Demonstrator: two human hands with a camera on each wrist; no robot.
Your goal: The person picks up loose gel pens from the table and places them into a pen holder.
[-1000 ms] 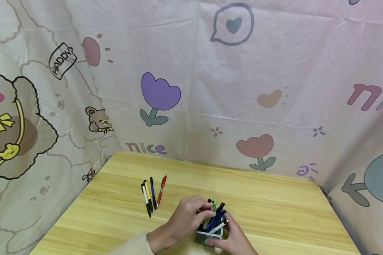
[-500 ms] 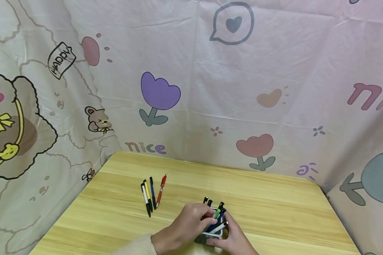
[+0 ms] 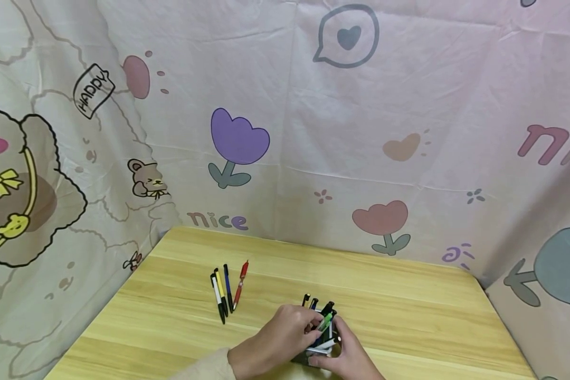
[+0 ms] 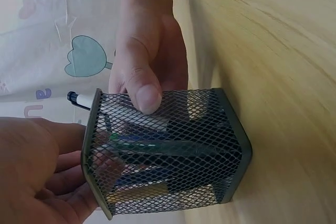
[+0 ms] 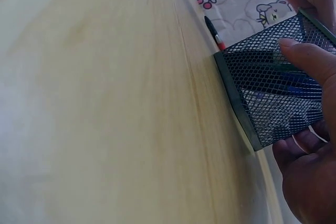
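Note:
A black mesh pen holder (image 4: 205, 145) with several pens in it stands on the table, low in the head view. My right hand (image 3: 353, 354) grips it from the right, the thumb pressed against its mesh side in the left wrist view. Over the opening, my left hand (image 3: 290, 332) pinches a green pen (image 3: 327, 320) near its top; the pen's lower part shows inside through the mesh. A white pen (image 4: 82, 100) with a black end leans out of the rim close to the right hand. The left fingertips are partly hidden by the rim in the left wrist view.
On the wooden table (image 3: 408, 311), left of the holder, lie a white pen (image 3: 217, 298), a yellow pen (image 3: 220, 287), a blue pen (image 3: 227, 287) and a red pen (image 3: 240, 285). A patterned cloth (image 3: 290, 95) hangs behind the table and along its sides.
The left hand has shifted slightly right and down, tilting the green pen toward the right side of the holder. Other pens' tops have spread at the back left. The right hand keeps its hold.

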